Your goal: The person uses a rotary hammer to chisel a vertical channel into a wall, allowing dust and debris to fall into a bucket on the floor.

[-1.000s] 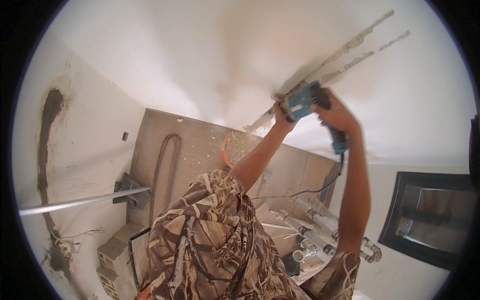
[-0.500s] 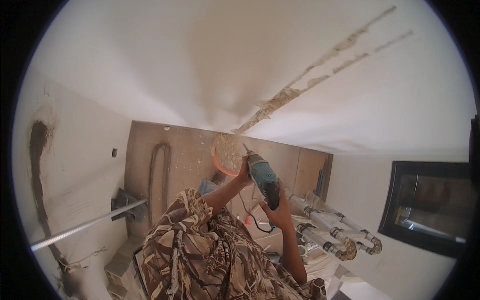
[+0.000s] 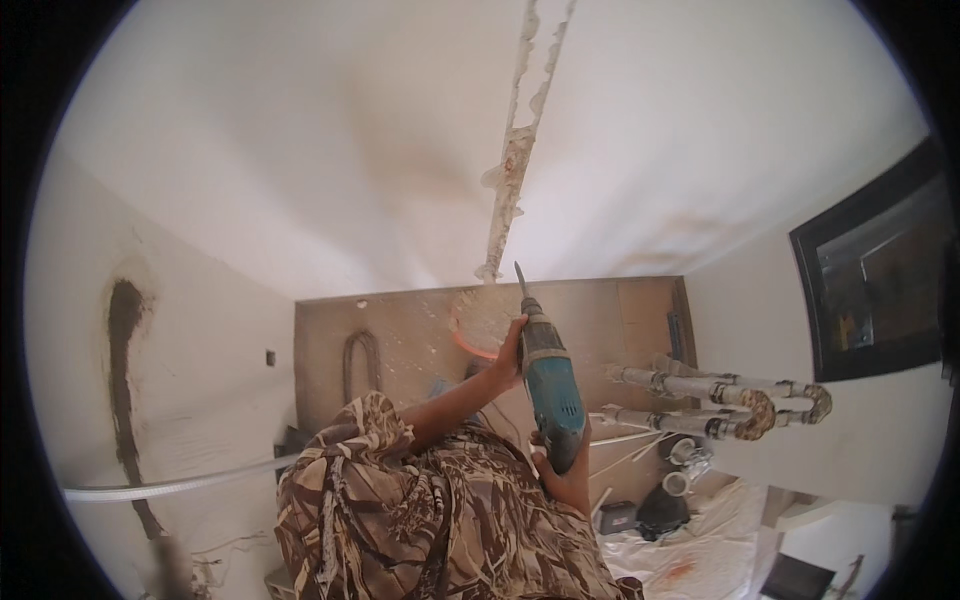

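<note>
Teal-and-black power drill (image 3: 553, 390) with dark front grip, lowered from the wall and held two-handed.
We keep our right hand (image 3: 569, 487) at the drill's rear, fingers partly hidden but apparently gripping it; our left hand (image 3: 510, 350) closes on its front. The body lies between both sets of fingers, and the slim metal bit (image 3: 522, 281) projects beyond the left. One second ago we held the drill against the rough, chipped groove (image 3: 512, 180) in the white wall (image 3: 400, 130); the bit now appears clear, so work there seems paused.
</note>
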Motion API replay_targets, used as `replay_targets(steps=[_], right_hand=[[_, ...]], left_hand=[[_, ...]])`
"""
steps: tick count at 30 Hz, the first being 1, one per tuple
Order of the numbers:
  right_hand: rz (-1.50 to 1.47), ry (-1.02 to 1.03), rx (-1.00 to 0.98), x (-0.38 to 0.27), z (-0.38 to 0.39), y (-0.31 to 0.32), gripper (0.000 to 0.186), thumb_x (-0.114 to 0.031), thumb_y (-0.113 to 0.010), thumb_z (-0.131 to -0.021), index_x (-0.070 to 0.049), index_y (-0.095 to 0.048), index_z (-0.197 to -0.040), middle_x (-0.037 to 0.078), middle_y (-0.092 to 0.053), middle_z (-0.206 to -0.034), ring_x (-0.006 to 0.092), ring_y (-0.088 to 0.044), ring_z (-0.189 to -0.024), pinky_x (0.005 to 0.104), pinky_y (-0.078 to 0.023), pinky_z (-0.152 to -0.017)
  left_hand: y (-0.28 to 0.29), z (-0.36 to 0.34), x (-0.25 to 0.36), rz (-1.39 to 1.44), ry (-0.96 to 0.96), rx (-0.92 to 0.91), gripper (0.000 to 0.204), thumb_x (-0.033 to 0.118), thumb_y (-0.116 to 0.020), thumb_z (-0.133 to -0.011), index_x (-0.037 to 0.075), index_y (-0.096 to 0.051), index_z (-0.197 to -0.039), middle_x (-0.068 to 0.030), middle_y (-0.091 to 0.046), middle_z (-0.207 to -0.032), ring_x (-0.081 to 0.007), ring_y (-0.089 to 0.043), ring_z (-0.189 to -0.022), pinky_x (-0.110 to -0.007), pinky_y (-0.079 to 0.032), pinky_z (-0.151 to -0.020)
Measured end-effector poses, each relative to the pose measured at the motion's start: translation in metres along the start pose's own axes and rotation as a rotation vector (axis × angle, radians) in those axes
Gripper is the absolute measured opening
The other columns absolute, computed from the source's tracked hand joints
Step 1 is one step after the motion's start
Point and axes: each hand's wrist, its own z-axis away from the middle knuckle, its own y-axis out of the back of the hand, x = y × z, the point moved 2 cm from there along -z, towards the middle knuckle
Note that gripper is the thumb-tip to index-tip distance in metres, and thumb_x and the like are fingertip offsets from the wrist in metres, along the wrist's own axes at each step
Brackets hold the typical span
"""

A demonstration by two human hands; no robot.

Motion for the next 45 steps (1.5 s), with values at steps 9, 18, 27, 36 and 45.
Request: replay_targets(steps=[9,18,27,36,45], right_hand=[[-0.064,0.092,0.076,-0.02,0.067,-0.016,0.094,0.0,-0.068,-0.084,0.001,-0.009,-0.157,0.022,-0.043,-0.142,0.0277,-0.045,-0.134,0.0381,-0.039,-0.109],[0.02,0.311,0.085,-0.059,0.044,-0.028,0.093,0.0,-0.069,-0.083,0.003,-0.011,-0.157,0.022,-0.035,-0.15,0.0281,-0.041,-0.139,0.0392,-0.037,-0.112],[0.249,0.46,0.107,-0.101,-0.007,-0.036,0.094,-0.002,-0.07,-0.084,0.004,-0.01,-0.156,0.021,-0.04,-0.145,0.028,-0.046,-0.134,0.0394,-0.039,-0.11],[0.05,0.33,0.09,-0.111,-0.024,-0.033,0.098,-0.001,-0.072,-0.082,0.002,-0.008,-0.157,0.019,-0.045,-0.14,0.0258,-0.055,-0.123,0.0372,-0.046,-0.102],[0.011,0.479,0.067,-0.127,-0.018,-0.034,0.089,-0.015,-0.069,-0.077,-0.012,-0.028,-0.156,0.022,-0.062,-0.127,0.0335,-0.062,-0.112,0.0433,-0.047,-0.1]], left_hand=[[-0.079,0.069,0.023,-0.216,-0.099,0.057,0.056,0.055,-0.059,-0.096,0.005,-0.056,-0.122,-0.0131,-0.066,-0.109,-0.0258,-0.067,-0.101,-0.042,-0.057,-0.092],[-0.171,0.059,0.088,-0.383,-0.23,-0.085,0.062,0.057,-0.063,-0.093,0.004,-0.054,-0.123,-0.0141,-0.064,-0.11,-0.0244,-0.066,-0.101,-0.04,-0.057,-0.091],[-0.2,0.026,0.133,-0.399,-0.248,-0.096,0.06,0.054,-0.062,-0.094,0.003,-0.053,-0.124,-0.0139,-0.063,-0.11,-0.0243,-0.066,-0.101,-0.04,-0.057,-0.091],[-0.179,0.004,0.145,-0.389,-0.283,0.026,0.052,0.053,-0.059,-0.096,0.007,-0.055,-0.121,-0.0089,-0.063,-0.106,-0.0208,-0.065,-0.097,-0.039,-0.056,-0.087],[-0.193,-0.048,0.043,-0.666,0.001,-0.154,0.05,0.055,-0.058,-0.097,0.01,-0.057,-0.118,-0.005,-0.061,-0.102,-0.0176,-0.063,-0.094,-0.038,-0.055,-0.085]])
